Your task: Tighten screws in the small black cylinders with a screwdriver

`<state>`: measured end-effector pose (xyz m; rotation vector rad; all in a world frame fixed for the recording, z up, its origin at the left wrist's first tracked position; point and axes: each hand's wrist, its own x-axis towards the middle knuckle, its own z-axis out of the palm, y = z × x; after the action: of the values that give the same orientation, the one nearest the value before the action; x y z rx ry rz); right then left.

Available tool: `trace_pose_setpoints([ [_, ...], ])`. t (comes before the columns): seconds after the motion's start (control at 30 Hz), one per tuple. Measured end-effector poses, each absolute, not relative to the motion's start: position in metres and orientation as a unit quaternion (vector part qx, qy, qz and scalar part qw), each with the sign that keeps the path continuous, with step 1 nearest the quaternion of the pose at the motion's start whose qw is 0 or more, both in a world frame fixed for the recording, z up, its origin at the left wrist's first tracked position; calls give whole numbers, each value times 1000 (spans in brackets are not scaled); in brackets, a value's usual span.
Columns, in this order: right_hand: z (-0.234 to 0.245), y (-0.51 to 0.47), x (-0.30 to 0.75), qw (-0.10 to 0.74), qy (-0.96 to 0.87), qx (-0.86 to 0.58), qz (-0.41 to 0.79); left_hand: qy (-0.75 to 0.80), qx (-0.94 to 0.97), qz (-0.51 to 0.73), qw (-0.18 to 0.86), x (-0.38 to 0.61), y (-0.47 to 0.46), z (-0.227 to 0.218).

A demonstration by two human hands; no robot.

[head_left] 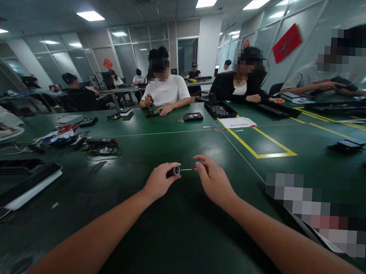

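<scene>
My left hand [158, 181] is closed round a short black cylinder [175, 171], like a small flashlight, whose ringed round end faces me. From the right, a thin screwdriver [187, 169] reaches the cylinder's side with its bare metal shaft. Thumb and fingers of my right hand [216, 182] close on the screwdriver's red end; most of its handle is hidden there. Whether the tip sits in the cylinder or only touches it, I cannot tell. Both hands are held over the green table [164, 235].
Bundled cables [103, 146] and a black-and-white bar-shaped device [29, 187] lie at left. A pixelated flat item [314, 215] is at right, beyond it a small black device [346, 146]. Across the table, a person in a white shirt [173, 89] works near a black parts tray [220, 109].
</scene>
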<state>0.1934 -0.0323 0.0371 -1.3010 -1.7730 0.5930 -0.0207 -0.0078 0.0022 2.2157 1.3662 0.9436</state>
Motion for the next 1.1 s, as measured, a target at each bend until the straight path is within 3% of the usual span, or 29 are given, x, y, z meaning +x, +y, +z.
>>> trace_pose_setpoints([
  [0.33,39,-32,194,392,-716,-519,255,489,786,331,181,-22,-9,4],
  [0.6,24,-23,191,502,-600,-479,399,490,788,328,178,-20,-10,6],
  [0.77,22,-17,191,569,-434,-462,524,461,825,297,135,-19,-12,12],
  [1.1,18,-16,192,578,-487,-459,467,478,813,305,133,-21,-10,10],
])
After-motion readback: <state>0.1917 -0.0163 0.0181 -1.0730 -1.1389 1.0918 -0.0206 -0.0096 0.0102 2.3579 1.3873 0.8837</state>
